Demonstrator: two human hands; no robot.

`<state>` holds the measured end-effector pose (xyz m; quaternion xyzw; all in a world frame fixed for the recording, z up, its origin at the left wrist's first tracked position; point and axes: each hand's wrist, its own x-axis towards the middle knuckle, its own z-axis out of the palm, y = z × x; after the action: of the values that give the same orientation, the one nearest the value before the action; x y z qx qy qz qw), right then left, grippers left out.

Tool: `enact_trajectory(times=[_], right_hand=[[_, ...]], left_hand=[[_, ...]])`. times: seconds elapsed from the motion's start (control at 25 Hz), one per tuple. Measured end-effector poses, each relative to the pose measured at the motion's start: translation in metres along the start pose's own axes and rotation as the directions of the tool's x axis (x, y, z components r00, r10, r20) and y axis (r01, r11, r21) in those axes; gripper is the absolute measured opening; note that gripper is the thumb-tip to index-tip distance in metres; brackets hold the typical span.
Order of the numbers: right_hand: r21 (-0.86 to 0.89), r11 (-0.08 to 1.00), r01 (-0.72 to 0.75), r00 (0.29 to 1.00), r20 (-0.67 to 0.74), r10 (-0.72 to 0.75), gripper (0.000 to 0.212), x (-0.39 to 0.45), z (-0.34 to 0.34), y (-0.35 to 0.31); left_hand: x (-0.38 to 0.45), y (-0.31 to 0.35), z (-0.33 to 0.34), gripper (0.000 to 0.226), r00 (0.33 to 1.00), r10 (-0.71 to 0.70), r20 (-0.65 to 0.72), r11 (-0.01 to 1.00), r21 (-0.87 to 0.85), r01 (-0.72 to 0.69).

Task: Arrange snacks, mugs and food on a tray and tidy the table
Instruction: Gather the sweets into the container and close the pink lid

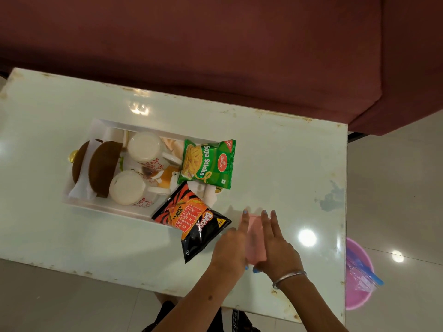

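A white tray [103,205] sits left of centre on the glossy table [275,164]. In it are two brown burgers [102,167] on white paper and two white mugs with red flowers [143,147], [127,186]. A green Soya Sticks packet [207,164] leans on the tray's right end. A black and orange Bingo packet [194,220] hangs over its near right corner. My left hand [231,245] and my right hand [278,248] press a folded pink cloth [256,238] flat on the table between them, fingers stretched out.
A maroon sofa [215,44] runs along the table's far side. A pink bucket [359,274] with a plastic bag stands on the tiled floor off the right edge. A smudged patch [332,196] marks the table's right side.
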<state>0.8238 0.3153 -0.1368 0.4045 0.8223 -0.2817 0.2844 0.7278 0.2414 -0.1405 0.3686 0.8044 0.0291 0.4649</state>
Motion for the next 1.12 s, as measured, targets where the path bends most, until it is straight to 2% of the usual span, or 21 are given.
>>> enact_trajectory(times=[0.28,0.52,0.6,0.68,0.72,0.76,0.8,0.84,0.88,0.96,1.04,1.12], right_hand=[[-0.039,0.997,-0.073,0.997,0.023,0.074,0.127,0.003,0.004,-0.006],[0.024,0.996,-0.083,0.996,0.030,0.082,0.130,0.000,0.000,-0.007],[0.139,0.989,-0.050,0.997,0.063,0.042,0.130,-0.002,0.001,0.001],[0.415,0.910,-0.018,1.000,-0.010,0.024,0.116,-0.005,0.005,0.012],[0.596,0.803,-0.032,0.991,-0.086,0.104,0.100,-0.006,0.009,0.016],[0.743,0.668,-0.042,0.953,-0.170,0.249,0.076,-0.007,0.015,0.016],[0.821,0.569,-0.053,0.878,-0.233,0.418,0.048,-0.007,0.021,0.013],[0.847,0.525,-0.086,0.797,-0.258,0.547,0.025,-0.005,0.025,0.007],[0.854,0.511,-0.100,0.749,-0.273,0.603,0.028,0.000,0.029,0.000],[0.856,0.501,-0.131,0.718,-0.267,0.643,0.051,0.011,0.033,-0.011],[0.848,0.504,-0.166,0.706,-0.255,0.661,0.061,0.022,0.037,-0.013],[0.821,0.524,-0.224,0.701,-0.238,0.672,0.063,0.031,0.042,-0.008]], left_hand=[[-0.002,0.005,-0.001,0.112,0.999,-0.034,-0.008,0.999,-0.006,0.034],[-0.006,0.002,-0.003,0.117,0.999,-0.040,-0.018,0.992,-0.123,0.038],[-0.012,-0.003,0.003,0.116,0.996,-0.088,-0.033,0.956,-0.284,0.075],[-0.021,-0.011,0.013,0.100,0.987,-0.157,-0.034,0.859,-0.497,0.120],[-0.025,-0.013,0.019,0.085,0.976,-0.209,-0.062,0.793,-0.595,0.132],[-0.027,-0.013,0.024,0.068,0.956,-0.267,-0.121,0.729,-0.674,0.118],[-0.026,-0.010,0.028,0.048,0.922,-0.335,-0.196,0.685,-0.723,0.095],[-0.022,-0.006,0.030,0.033,0.884,-0.398,-0.245,0.655,-0.751,0.087],[-0.015,0.000,0.029,0.033,0.856,-0.449,-0.257,0.634,-0.766,0.103],[0.001,0.008,0.026,0.049,0.832,-0.498,-0.244,0.652,-0.738,0.174],[0.010,0.012,0.024,0.067,0.777,-0.522,-0.352,0.736,-0.646,0.202],[0.015,0.011,0.025,0.077,0.744,-0.417,-0.522,0.863,-0.484,0.144]])
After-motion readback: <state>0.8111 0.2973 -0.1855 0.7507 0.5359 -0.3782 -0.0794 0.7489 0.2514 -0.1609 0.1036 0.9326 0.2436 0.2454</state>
